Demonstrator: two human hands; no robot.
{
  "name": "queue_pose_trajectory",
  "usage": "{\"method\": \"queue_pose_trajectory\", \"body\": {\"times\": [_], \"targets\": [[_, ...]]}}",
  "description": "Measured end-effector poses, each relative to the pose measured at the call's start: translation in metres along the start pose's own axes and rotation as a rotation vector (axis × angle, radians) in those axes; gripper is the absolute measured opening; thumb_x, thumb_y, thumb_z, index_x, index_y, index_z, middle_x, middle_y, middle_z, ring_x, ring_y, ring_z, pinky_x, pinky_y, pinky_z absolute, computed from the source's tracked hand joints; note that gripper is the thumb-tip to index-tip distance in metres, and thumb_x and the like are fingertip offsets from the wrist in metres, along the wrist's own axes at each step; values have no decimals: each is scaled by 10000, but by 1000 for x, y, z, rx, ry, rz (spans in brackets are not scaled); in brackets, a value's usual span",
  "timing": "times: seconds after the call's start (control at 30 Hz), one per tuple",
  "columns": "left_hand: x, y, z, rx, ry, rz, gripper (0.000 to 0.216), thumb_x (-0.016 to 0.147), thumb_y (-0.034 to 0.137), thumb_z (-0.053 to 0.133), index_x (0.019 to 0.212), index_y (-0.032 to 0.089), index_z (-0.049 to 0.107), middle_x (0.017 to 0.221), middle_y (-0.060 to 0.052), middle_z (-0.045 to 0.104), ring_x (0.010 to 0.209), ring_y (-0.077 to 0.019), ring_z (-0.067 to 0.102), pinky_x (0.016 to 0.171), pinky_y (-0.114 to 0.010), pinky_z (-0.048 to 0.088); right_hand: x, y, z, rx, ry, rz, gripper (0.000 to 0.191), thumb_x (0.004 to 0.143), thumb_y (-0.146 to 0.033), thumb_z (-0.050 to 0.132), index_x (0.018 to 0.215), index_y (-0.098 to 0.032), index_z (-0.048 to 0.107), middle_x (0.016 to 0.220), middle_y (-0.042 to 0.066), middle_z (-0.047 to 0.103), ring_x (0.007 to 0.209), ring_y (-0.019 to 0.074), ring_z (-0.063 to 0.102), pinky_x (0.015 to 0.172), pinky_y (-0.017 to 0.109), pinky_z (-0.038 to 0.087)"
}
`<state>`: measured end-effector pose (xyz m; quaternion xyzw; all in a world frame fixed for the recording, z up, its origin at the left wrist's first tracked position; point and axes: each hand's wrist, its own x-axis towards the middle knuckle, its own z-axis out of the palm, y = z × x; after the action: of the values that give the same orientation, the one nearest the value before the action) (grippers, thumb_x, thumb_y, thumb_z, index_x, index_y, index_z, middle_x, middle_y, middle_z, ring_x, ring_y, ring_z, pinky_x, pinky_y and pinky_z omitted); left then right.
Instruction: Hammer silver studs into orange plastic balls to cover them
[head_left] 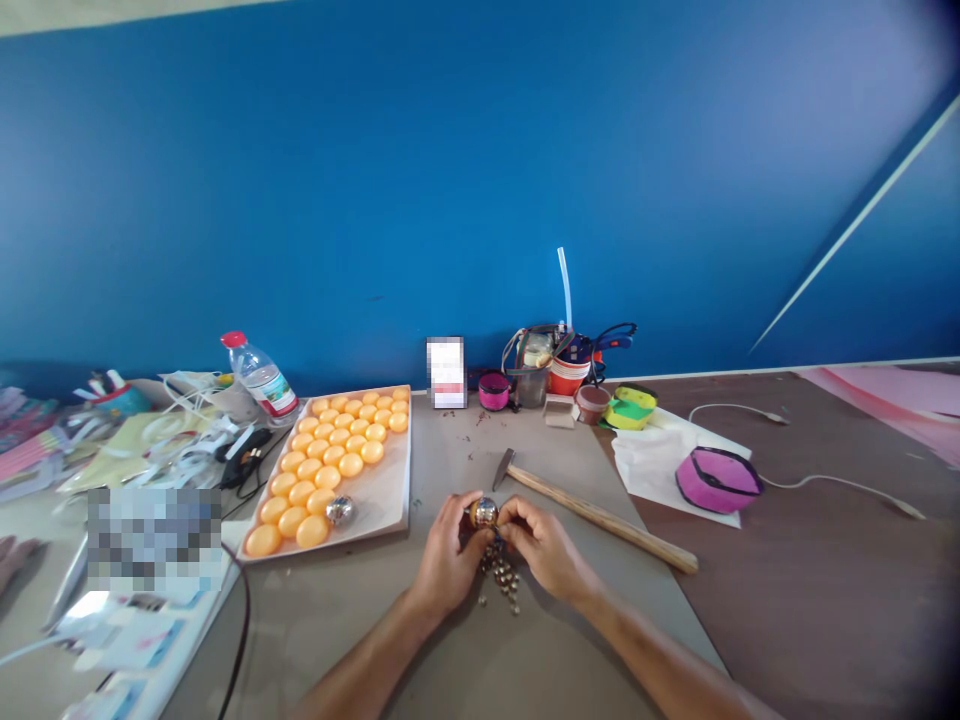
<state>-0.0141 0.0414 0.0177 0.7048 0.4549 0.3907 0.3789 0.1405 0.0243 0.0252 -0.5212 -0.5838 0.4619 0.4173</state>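
The ball (487,512) is located between the two hands, above the near middle of the desk (570,650). Its visible surface is mostly shiny silver, with orange showing at the left edge.

Left hand (448,560): the fingers are curved around the left side of the ball and hold it. Right hand (553,553): the thumb and fingers are drawn to a narrow pinch at the right lower edge of the ball. Whether a small part is gripped between them cannot be told.

Studs (504,573): a loose group of small, shiny metal pieces lies on the desk, directly below the ball and between the hands.

Hammer (600,512): lies beyond the right hand, head toward the far left, wooden handle running to the near right.

Tray (384,500): located left of the left hand. Rows of orange balls (327,453) occupy its left and far portions. One silver ball (340,511) sits at the near end, beside the orange balls.

Bottle (264,380): red-capped, leaning, behind the far left corner of the tray.

Pink band (718,482): rests on white paper (645,465), right of the hammer.
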Motion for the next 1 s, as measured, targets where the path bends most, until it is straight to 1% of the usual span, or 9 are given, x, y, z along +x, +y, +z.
{"method": "queue_pose_trajectory", "body": {"times": [0.13, 0.33, 0.5, 0.67, 0.87, 0.93, 1.0], "targets": [[0, 0, 0, -23, -12, -19, 322, 762, 225, 541, 1080, 177, 521, 952, -69, 571, 867, -192, 539, 797, -335, 431, -1, -1, 0, 1, 1, -35, 97, 760, -248, 447, 689, -187, 472, 626, -40, 441, 599, 99, 390, 575, 209, 317], [0, -1, 0, -24, -18, -24, 325, 760, 235, 545, 1078, 178, 523, 945, -66, 568, 868, -192, 534, 799, -337, 427, 0, 1, -1, 27, -25, 6, 123, 764, -285, 454, 689, -188, 461, 587, -47, 397, 560, 96, 351, 543, 215, 292], [0, 0, 0, -28, -14, -20, 321, 757, 235, 545, 1073, 178, 529, 951, -70, 572, 878, -197, 535, 807, -343, 425, -1, 0, 0, 36, -27, 20, 118, 761, -281, 448, 684, -191, 453, 566, -52, 386, 539, 93, 345, 523, 213, 282], [-1, 0, 1, -17, -5, -1, 309, 757, 219, 543, 1063, 174, 531, 939, -67, 571, 859, -191, 538, 796, -337, 427, 0, 3, 2, 12, 12, -19, 90, 754, -254, 453, 696, -189, 475, 605, -44, 437, 573, 96, 380, 552, 213, 305], [-4, 0, 5, 8, 8, 46, 297, 744, 189, 554, 1040, 183, 539, 910, -58, 568, 845, -187, 530, 775, -327, 426, 0, 8, 5, 9, 62, -10, 70, 751, -250, 471, 712, -193, 459, 630, -46, 470, 589, 98, 417, 552, 210, 322], [-4, 0, 6, 5, 12, 45, 281, 740, 183, 556, 1021, 183, 545, 905, -54, 569, 842, -185, 529, 771, -323, 425, 0, 6, 5, 6, 62, -10, 83, 754, -244, 466, 692, -194, 445, 620, -48, 473, 587, 98, 429, 557, 212, 331], [-4, 0, 6, -2, 20, 33, 278, 739, 184, 556, 1017, 182, 545, 902, -52, 567, 836, -183, 530, 764, -321, 426, -1, 3, 4, 19, 31, 3, 84, 753, -230, 458, 680, -194, 436, 604, -49, 481, 586, 101, 444, 567, 216, 344]]}}
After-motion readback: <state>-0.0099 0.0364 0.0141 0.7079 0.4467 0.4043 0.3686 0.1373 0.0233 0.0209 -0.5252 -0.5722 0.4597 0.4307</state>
